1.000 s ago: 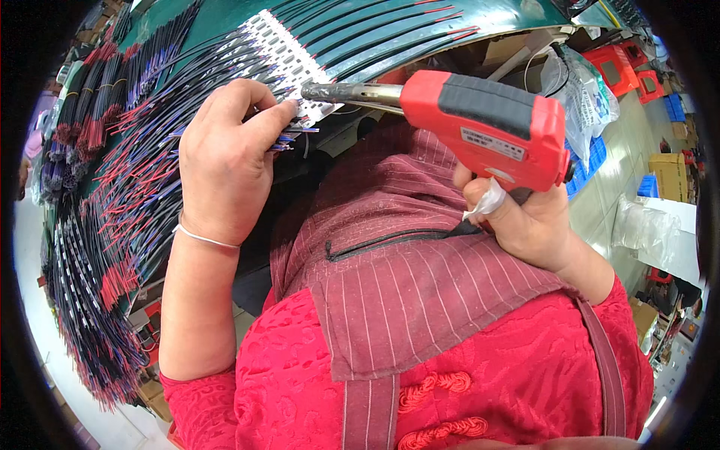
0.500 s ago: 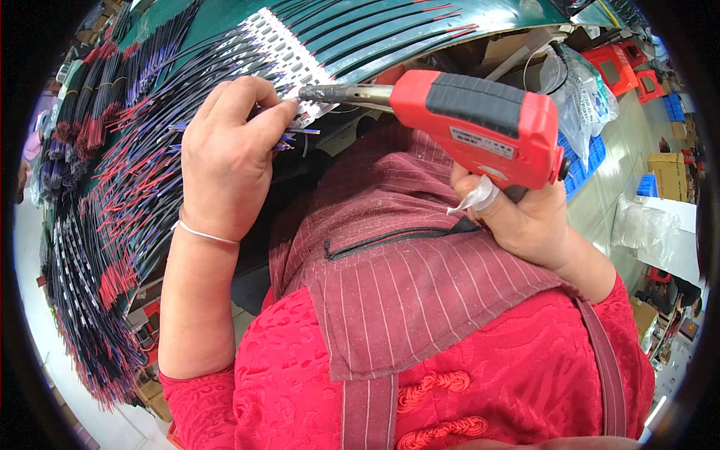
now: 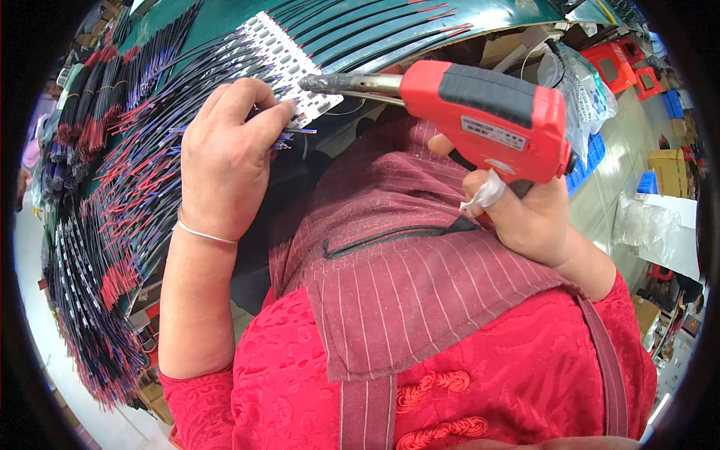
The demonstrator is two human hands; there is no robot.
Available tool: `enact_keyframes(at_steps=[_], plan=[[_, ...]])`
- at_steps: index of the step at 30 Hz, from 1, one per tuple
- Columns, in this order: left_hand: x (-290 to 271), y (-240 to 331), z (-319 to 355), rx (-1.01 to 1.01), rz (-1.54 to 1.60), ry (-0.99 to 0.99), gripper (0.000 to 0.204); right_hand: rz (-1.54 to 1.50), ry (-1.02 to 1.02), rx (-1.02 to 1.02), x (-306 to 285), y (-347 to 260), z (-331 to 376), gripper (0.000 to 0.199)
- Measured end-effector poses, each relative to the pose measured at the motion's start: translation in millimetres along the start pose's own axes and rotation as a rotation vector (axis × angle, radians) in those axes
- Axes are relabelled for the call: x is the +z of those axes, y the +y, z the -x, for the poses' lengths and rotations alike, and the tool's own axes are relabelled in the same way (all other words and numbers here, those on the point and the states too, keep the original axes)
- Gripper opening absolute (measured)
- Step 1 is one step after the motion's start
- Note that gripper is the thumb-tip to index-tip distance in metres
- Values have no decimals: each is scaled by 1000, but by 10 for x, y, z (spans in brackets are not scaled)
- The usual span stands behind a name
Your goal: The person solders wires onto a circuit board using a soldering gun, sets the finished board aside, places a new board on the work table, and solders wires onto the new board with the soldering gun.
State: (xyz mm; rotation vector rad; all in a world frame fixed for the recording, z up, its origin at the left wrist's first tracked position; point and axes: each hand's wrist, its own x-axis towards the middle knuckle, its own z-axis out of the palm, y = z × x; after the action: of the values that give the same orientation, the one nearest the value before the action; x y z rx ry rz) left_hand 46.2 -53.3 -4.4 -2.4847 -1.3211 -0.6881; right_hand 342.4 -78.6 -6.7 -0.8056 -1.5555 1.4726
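Note:
My right hand (image 3: 534, 225) is wrapped around the handle of a red soldering gun (image 3: 487, 120) with black grip panels, white tape or wrapping round one finger. Its dark metal nozzle (image 3: 341, 82) points left and ends over the near corner of a white perforated board (image 3: 270, 45) with small slots. My left hand (image 3: 234, 142) is closed in a pinch at that board's near edge. Thin blue-tipped wires (image 3: 300, 132) stick out beneath its fingers; what sits right between the fingertips is hidden. Rows of black wires (image 3: 352, 45) run off the board's far side.
Many black, red and blue wires (image 3: 139, 172) spread over the green table (image 3: 225, 13) left of my hand. Tied wire bundles (image 3: 90, 97) lie further left. At the right are a clear plastic bag (image 3: 592, 94), red plastic bins (image 3: 609, 66) and a cardboard box (image 3: 667, 169) on the floor.
The soldering gun has shifted slightly right and up, its nozzle drawing away from my left fingertips. More of the board's near corner shows. My left hand has hardly moved.

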Motion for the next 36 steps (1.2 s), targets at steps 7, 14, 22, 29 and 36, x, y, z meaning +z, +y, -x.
enact_keyframes(at_steps=[7, 14, 22, 29, 36], plan=[[-72, 13, -18, 20, 41, 17, 32, 7, 5, -43, -43, 24, 30, 27], [-49, 94, 120, -43, 205, 205, 39, -39, 49, 20, -47, 47, 100, 28], [-65, 110, 93, -34, 92, 91, 74, 60, 16, 46, -37, -9, 93, 17], [-68, 67, 116, 1, 160, 100, 52, 68, -11, 60, -73, 5, 127, 26], [-32, 225, 109, -150, 163, 115, 39, 11, 9, 54, -64, 8, 208, 29]])
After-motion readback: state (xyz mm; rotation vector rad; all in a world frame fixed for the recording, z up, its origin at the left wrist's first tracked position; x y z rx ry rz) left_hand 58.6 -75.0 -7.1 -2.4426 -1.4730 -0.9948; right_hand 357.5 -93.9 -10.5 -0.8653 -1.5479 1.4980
